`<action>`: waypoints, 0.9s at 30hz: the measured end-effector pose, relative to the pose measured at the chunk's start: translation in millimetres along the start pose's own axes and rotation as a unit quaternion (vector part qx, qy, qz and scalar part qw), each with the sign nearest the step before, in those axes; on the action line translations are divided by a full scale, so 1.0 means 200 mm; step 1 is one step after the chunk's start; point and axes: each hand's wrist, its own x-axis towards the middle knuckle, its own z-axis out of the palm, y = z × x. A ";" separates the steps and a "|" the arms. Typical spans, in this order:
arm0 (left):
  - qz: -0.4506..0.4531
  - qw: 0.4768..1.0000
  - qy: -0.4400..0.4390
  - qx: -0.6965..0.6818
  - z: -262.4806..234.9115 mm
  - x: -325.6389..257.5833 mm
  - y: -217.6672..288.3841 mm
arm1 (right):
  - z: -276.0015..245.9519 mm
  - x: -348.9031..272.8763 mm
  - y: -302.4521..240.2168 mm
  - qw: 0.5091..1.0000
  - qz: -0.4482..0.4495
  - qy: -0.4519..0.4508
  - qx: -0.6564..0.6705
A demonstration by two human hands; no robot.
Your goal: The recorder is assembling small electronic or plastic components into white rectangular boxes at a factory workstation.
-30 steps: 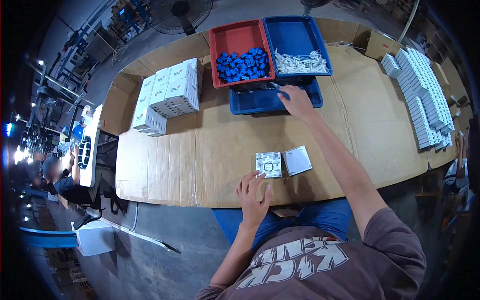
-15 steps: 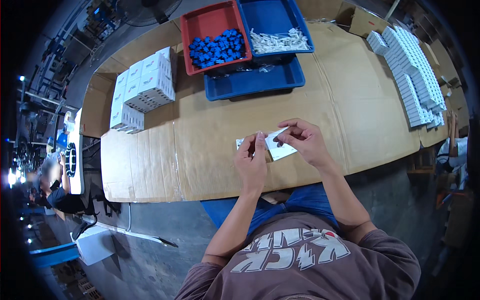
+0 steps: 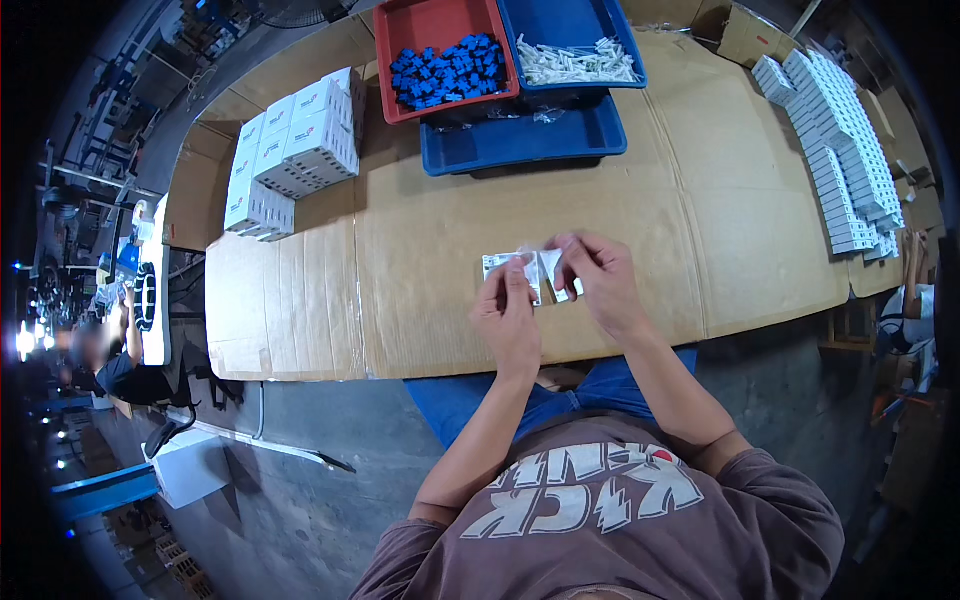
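Observation:
In front of me, near the table's front edge, my left hand (image 3: 506, 312) is closed, thumb and forefinger pinching a small see-through plastic piece (image 3: 526, 251). My right hand (image 3: 603, 283) is close beside it with fingers curled together at the right of that piece; what they grip is hidden. Under the fingers lie flat white printed cards or small boxes (image 3: 492, 263), with a gap of cardboard between the left one and the right one. My hands cover most of them, so I cannot tell their exact kind.
A cardboard-covered table (image 3: 430, 260) spreads ahead. White boxes (image 3: 312, 135) are stacked at left, many small white boxes (image 3: 840, 150) at right. At the back stand a red tray (image 3: 385, 60) of blue parts, a blue tray (image 3: 640, 60) of white parts and a lower blue tray (image 3: 525, 145).
My right hand has drawn slightly in and its fingers have curled closer to the left hand's. The white card at right is now more covered. The whole view has shifted a little.

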 end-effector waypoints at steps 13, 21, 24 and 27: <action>-0.064 0.987 -0.145 -0.015 -0.04 0.01 0.10 | -0.11 0.00 -0.10 0.999 0.043 -0.009 0.004; -0.016 0.996 -0.070 0.053 -0.05 0.02 0.08 | -0.06 -0.05 -0.13 0.960 -0.178 0.055 -0.209; 0.017 0.994 -0.070 0.087 -0.02 0.00 0.10 | -0.01 -0.07 -0.10 0.972 -0.155 -0.003 -0.178; 0.046 0.988 -0.074 0.125 -0.02 -0.02 0.11 | 0.01 -0.08 -0.08 0.985 -0.103 -0.015 -0.137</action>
